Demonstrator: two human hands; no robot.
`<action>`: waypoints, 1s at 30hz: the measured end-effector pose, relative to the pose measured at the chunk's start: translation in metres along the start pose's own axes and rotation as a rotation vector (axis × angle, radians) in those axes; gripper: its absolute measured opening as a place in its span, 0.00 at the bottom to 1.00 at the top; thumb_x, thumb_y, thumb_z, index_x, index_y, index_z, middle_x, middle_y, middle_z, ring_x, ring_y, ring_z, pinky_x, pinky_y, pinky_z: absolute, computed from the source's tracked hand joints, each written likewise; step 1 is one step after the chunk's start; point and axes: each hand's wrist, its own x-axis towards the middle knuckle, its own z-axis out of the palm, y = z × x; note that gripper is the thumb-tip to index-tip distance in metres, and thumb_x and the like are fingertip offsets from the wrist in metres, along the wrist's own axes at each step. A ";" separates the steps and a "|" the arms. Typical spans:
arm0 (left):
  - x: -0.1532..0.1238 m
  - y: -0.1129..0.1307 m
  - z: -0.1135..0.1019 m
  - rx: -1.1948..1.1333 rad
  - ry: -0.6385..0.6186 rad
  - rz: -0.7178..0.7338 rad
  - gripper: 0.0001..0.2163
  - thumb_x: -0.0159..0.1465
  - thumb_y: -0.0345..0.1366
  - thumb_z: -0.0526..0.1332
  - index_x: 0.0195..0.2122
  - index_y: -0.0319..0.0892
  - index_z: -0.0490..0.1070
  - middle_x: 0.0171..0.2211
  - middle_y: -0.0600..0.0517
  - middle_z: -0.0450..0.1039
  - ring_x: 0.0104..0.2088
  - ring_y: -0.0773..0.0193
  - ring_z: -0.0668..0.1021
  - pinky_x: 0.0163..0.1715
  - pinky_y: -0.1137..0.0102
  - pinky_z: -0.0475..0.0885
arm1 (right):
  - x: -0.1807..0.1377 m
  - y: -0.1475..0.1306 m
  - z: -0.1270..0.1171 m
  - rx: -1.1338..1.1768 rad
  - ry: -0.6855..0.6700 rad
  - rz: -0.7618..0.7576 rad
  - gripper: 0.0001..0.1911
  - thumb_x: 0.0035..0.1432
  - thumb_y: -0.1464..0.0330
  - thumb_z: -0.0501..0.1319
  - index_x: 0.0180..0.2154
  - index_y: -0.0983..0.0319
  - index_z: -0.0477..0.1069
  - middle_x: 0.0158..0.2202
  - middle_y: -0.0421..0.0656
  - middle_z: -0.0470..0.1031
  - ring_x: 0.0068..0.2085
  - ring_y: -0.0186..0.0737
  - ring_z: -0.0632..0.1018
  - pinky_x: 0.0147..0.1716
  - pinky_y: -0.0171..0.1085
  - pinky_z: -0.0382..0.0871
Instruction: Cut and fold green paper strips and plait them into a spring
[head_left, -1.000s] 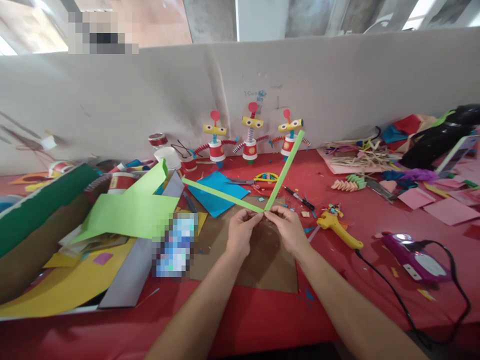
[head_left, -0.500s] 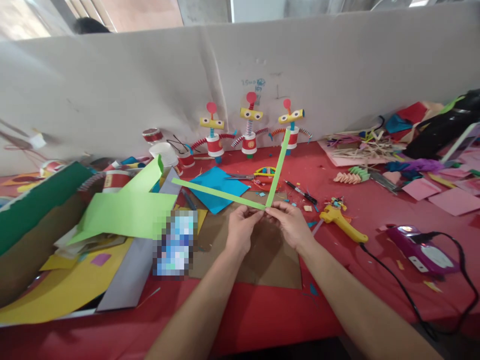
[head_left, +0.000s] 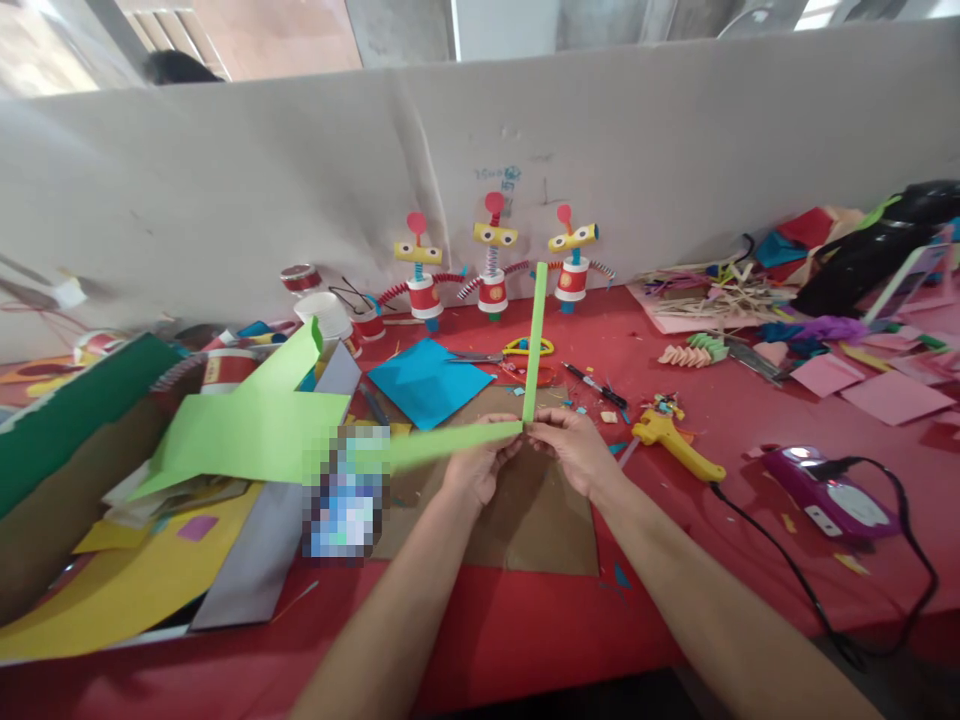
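Over your red desk (head_left: pixel 487 640) and its brown cardboard (head_left: pixel 544 535), the green paper strips (head_left: pixel 535 345) meet at one corner, their long lengths unfolded, so the work looks barely begun, most of it left. Both forearms (head_left: pixel 401 595) angle inward; your left grip (head_left: pixel 474 472) and right grip (head_left: pixel 576 452) pinch that corner.

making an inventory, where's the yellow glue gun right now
In the head view, the yellow glue gun lies on the red table, right of the right hand and left of the purple power strip.
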 end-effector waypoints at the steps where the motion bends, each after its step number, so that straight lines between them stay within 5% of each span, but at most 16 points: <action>1: 0.000 0.000 0.000 0.014 -0.006 0.003 0.10 0.41 0.28 0.70 0.25 0.38 0.72 0.23 0.54 0.73 0.25 0.70 0.75 0.30 0.75 0.71 | 0.001 0.002 -0.001 -0.011 -0.008 -0.008 0.08 0.38 0.65 0.68 0.24 0.61 0.76 0.21 0.38 0.72 0.22 0.30 0.68 0.26 0.34 0.61; 8: -0.003 0.004 0.003 0.067 -0.003 0.061 0.14 0.39 0.33 0.72 0.26 0.39 0.69 0.20 0.56 0.69 0.21 0.73 0.71 0.26 0.75 0.67 | 0.000 0.004 -0.001 -0.163 -0.035 -0.130 0.10 0.41 0.65 0.66 0.30 0.58 0.78 0.27 0.39 0.76 0.27 0.36 0.72 0.30 0.37 0.66; 14: -0.004 0.004 0.006 0.051 0.083 0.159 0.13 0.40 0.33 0.71 0.26 0.38 0.71 0.22 0.56 0.70 0.21 0.74 0.70 0.23 0.77 0.63 | -0.008 -0.004 0.009 -0.174 -0.071 -0.228 0.11 0.45 0.67 0.64 0.35 0.55 0.76 0.37 0.40 0.77 0.41 0.42 0.74 0.44 0.41 0.65; 20: -0.005 0.003 0.007 0.004 0.018 0.178 0.13 0.41 0.32 0.71 0.30 0.38 0.74 0.26 0.52 0.74 0.25 0.70 0.74 0.29 0.74 0.67 | -0.007 -0.001 0.010 -0.067 0.035 -0.195 0.08 0.46 0.64 0.64 0.30 0.60 0.75 0.26 0.40 0.75 0.29 0.37 0.73 0.32 0.38 0.66; 26: -0.005 0.007 0.003 0.046 -0.092 0.099 0.12 0.47 0.36 0.68 0.32 0.37 0.76 0.30 0.49 0.75 0.28 0.70 0.74 0.31 0.75 0.66 | -0.006 -0.003 0.009 -0.088 0.065 -0.197 0.07 0.44 0.64 0.64 0.28 0.59 0.76 0.24 0.39 0.74 0.28 0.37 0.72 0.32 0.38 0.64; 30: -0.007 0.009 0.003 0.216 -0.050 0.106 0.11 0.45 0.38 0.69 0.28 0.37 0.76 0.23 0.50 0.74 0.23 0.71 0.71 0.26 0.75 0.64 | -0.006 -0.003 0.007 -0.115 0.050 -0.177 0.08 0.44 0.65 0.64 0.29 0.59 0.75 0.26 0.40 0.75 0.30 0.38 0.73 0.32 0.38 0.65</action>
